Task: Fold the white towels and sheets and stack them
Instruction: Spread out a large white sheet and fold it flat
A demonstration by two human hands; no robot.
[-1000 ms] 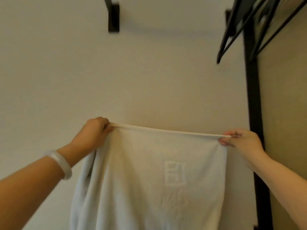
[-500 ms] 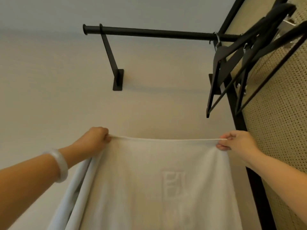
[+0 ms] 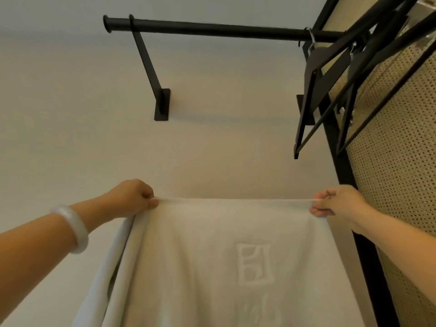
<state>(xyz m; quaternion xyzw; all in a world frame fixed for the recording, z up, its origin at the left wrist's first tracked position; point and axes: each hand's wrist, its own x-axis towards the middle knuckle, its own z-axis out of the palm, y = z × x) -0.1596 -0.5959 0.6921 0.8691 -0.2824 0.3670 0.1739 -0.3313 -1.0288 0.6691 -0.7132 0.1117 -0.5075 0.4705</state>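
Towel (image 3: 200, 244): hanging taut between both hands, before the wall (image 3: 70, 114)
Left hand (image 3: 132, 197): grip pinching its top left corner
Right hand (image 3: 339, 201): grip pinching its top right corner
Around: black rail (image 3: 212, 26) and hangers (image 3: 311, 74) hanging overhead, perforated panel (image 3: 396, 161) crowding the right

Up goes the white towel (image 3: 212, 267), its top edge pulled taut and level, pinched at one corner by the left hand (image 3: 132, 197) and at the other by the right hand (image 3: 339, 201). It hangs flat and broad, an embossed emblem right of centre, a second layer drooping behind its left side.
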